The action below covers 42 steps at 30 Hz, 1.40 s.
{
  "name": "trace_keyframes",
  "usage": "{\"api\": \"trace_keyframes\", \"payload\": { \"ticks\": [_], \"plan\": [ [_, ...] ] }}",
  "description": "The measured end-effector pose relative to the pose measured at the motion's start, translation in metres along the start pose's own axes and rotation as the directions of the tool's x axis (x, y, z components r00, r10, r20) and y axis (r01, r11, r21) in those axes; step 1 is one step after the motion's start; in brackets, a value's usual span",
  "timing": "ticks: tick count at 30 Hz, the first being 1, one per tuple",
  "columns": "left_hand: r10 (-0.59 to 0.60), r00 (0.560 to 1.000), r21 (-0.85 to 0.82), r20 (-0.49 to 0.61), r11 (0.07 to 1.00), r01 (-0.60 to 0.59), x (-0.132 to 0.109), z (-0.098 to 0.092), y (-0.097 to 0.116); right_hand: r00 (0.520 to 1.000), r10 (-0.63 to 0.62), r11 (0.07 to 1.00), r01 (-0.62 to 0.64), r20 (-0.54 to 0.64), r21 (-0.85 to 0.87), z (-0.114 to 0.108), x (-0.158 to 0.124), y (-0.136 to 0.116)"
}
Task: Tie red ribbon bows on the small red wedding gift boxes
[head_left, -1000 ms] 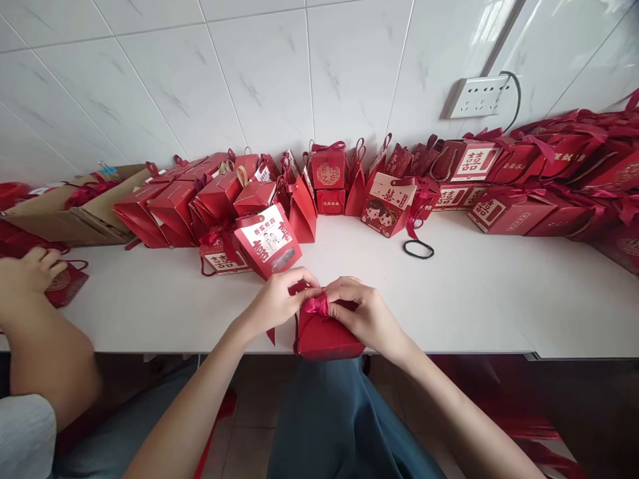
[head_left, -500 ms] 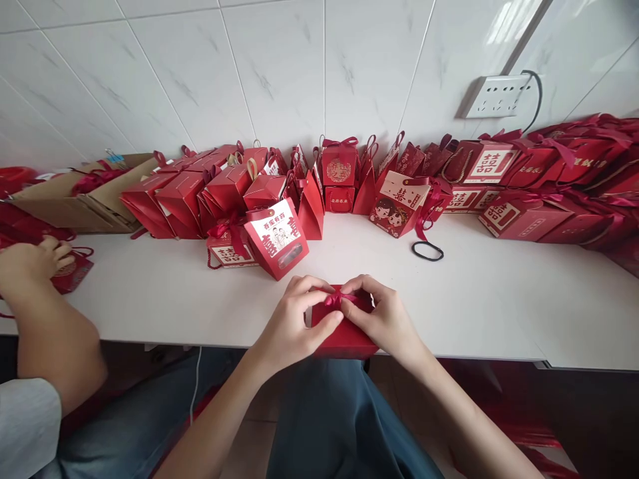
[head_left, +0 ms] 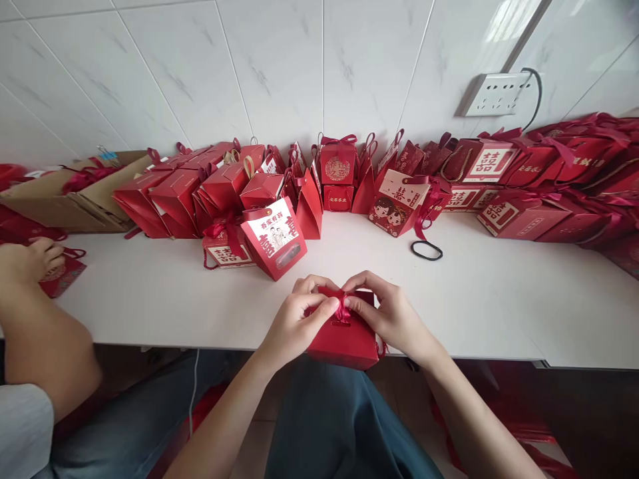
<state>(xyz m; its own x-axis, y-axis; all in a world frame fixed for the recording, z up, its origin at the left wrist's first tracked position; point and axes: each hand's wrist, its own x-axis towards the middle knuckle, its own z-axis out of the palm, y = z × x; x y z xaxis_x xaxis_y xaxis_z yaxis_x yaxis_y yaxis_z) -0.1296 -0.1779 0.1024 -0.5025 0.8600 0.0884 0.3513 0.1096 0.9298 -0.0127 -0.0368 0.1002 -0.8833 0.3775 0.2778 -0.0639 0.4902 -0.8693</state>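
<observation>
A red gift box point(head_left: 342, 342) sits at the front edge of the table between my hands, its top tilted toward me. A crimson ribbon point(head_left: 342, 311) is gathered in a knot at a slot in the box's top. My left hand point(head_left: 302, 313) pinches the ribbon from the left, thumb and fingertips meeting at the knot. From the other side my right hand point(head_left: 387, 316) pinches it too, its thumb close to the left thumb. The fingers partly cover the knot.
Finished-looking red boxes point(head_left: 174, 193) line the tiled wall. A white-fronted box point(head_left: 274, 236) and a couple-printed box point(head_left: 397, 203) stand nearer. A black elastic loop point(head_left: 426, 250) lies to the right. At left, a co-worker's hand point(head_left: 27, 263) rests by a cardboard carton point(head_left: 74, 206).
The box in my hands has tipped so more of its top and the slot show. Both my hands stay on the ribbon, with fingertips slightly raised. The view has shifted slightly.
</observation>
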Motion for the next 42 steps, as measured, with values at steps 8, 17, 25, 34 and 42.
{"api": "trace_keyframes", "payload": {
  "ticks": [8,17,25,34,42],
  "plan": [
    [0.013,0.99,0.052,-0.142,0.999,-0.006,-0.004,0.011,-0.002,0.976,-0.176,0.9,0.107,-0.129,-0.422,0.01,-0.039,-0.023],
    [0.043,0.976,0.079,-0.214,0.997,-0.027,-0.01,0.015,0.002,0.969,-0.167,0.901,0.076,-0.181,-0.426,0.018,-0.032,-0.015],
    [0.066,0.97,0.108,-0.234,0.993,-0.042,-0.01,0.015,0.0,0.975,-0.15,0.921,0.077,-0.164,-0.381,0.018,-0.029,-0.016],
    [0.27,0.869,0.472,-0.415,0.88,-0.048,-0.023,0.022,0.001,0.997,-0.031,0.968,0.011,-0.077,-0.252,0.007,-0.03,-0.018],
    [0.288,0.831,0.567,-0.477,0.823,0.04,-0.043,0.019,0.004,0.99,0.008,0.956,0.033,0.139,-0.291,-0.016,-0.024,-0.017]
  ]
}}
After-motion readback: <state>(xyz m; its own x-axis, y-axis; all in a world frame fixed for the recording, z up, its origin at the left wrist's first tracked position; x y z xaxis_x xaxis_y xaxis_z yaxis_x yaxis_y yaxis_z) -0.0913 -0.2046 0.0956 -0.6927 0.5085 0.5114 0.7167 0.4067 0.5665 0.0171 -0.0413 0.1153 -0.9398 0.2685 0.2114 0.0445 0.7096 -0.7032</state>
